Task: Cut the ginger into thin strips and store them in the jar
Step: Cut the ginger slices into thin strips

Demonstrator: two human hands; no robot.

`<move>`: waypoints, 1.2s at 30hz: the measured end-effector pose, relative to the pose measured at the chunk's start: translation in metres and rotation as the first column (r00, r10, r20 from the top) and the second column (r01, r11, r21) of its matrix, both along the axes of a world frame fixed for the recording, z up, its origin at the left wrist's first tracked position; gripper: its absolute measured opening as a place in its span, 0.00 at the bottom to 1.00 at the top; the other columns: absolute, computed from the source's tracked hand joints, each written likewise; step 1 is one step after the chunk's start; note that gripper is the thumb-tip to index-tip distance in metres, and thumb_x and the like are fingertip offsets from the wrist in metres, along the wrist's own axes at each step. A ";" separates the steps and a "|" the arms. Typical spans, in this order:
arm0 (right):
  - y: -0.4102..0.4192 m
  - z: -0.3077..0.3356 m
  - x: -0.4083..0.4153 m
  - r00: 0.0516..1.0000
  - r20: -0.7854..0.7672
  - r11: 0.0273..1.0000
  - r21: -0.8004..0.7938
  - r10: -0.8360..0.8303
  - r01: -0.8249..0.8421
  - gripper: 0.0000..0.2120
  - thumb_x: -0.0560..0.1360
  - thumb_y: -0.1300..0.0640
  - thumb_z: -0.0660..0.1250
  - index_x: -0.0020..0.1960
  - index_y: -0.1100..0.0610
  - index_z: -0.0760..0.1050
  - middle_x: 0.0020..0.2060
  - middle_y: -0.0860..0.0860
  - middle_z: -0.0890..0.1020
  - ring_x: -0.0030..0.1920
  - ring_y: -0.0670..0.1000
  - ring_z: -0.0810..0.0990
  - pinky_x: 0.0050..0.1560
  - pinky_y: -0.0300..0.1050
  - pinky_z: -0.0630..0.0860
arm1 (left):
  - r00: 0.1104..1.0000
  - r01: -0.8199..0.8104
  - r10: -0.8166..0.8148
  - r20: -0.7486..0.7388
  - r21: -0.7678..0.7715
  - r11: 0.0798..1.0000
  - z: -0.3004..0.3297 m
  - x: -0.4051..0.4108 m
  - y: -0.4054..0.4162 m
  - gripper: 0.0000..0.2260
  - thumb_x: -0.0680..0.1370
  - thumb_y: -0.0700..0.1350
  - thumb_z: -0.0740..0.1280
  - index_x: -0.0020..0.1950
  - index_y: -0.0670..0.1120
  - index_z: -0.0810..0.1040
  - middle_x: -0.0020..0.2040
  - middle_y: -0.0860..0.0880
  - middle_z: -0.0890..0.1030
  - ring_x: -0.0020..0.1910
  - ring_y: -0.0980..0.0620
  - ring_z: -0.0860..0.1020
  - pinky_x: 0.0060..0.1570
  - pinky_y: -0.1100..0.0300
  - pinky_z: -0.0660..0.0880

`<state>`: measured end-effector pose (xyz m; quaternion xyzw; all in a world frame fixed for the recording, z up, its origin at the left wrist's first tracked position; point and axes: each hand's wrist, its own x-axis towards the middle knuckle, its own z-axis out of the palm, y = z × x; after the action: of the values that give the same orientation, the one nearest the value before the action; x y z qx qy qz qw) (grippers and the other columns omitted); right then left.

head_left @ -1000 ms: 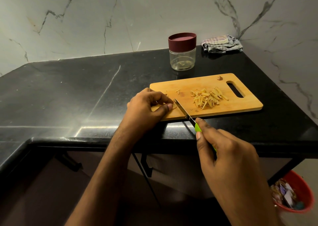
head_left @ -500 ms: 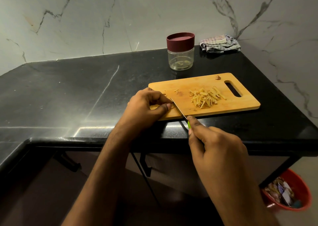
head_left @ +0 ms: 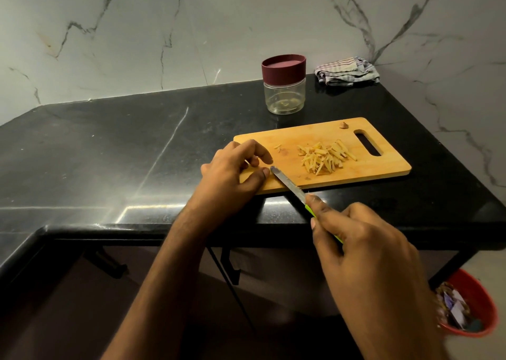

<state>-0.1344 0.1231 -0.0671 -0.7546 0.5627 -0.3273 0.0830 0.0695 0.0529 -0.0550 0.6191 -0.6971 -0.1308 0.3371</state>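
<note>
Two hands are at work on the near-left corner of the cutting board [head_left: 383,165]. Right hand [head_left: 364,239] grasps the green handle of the knife [head_left: 290,185], fingers curled round it; the blade's long axis runs diagonally, tip pointing up-left toward the left hand's fingertips. Left hand [head_left: 232,170] has its fingers curled down onto the board, thumb beside the blade tip; it appears to pinch a last small piece of ginger, but the piece itself is hidden, so this cannot be confirmed. Ginger strips [head_left: 325,158] lie heaped mid-board, most with their long axes running roughly near-left to far-right; a few stray bits sit apart from the heap. Jar [head_left: 284,91] stands behind the board on the black counter [head_left: 109,154], maroon lid on, apparently empty. Judgement: cutting nearly complete; opening, filling and closing the jar remain.
</note>
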 end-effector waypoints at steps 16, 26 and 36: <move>-0.002 -0.003 0.003 0.985 0.147 0.992 -0.106 0.085 -0.070 0.18 0.76 0.52 0.62 0.64 0.55 0.77 0.33 0.46 0.78 0.30 0.44 0.76 0.26 0.41 0.75 | 0.997 -0.066 0.066 -0.031 0.016 0.998 -0.001 0.001 -0.001 0.02 0.77 0.53 0.71 0.46 0.61 0.80 0.51 0.59 0.75 0.55 0.58 0.74 0.65 0.41 0.70; -0.009 -0.002 0.011 0.992 0.103 0.993 -0.097 0.076 -0.066 0.16 0.75 0.54 0.64 0.62 0.54 0.79 0.29 0.46 0.76 0.27 0.45 0.72 0.25 0.36 0.65 | 0.997 -0.061 0.061 -0.042 -0.003 0.998 0.002 -0.001 0.000 0.04 0.77 0.51 0.72 0.45 0.61 0.81 0.50 0.58 0.76 0.53 0.57 0.75 0.64 0.40 0.69; -0.005 0.002 0.003 0.995 0.055 0.995 -0.063 0.078 -0.074 0.16 0.74 0.51 0.64 0.61 0.49 0.79 0.27 0.43 0.72 0.25 0.41 0.69 0.25 0.29 0.60 | 0.997 -0.067 0.067 -0.042 0.011 0.998 0.000 -0.001 -0.001 0.04 0.77 0.52 0.72 0.44 0.61 0.79 0.49 0.59 0.76 0.54 0.57 0.75 0.63 0.40 0.70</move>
<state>-0.1316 0.1177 -0.0654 -0.7680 0.5207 -0.3622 0.0885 0.0689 0.0518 -0.0546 0.6407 -0.6681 -0.1360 0.3531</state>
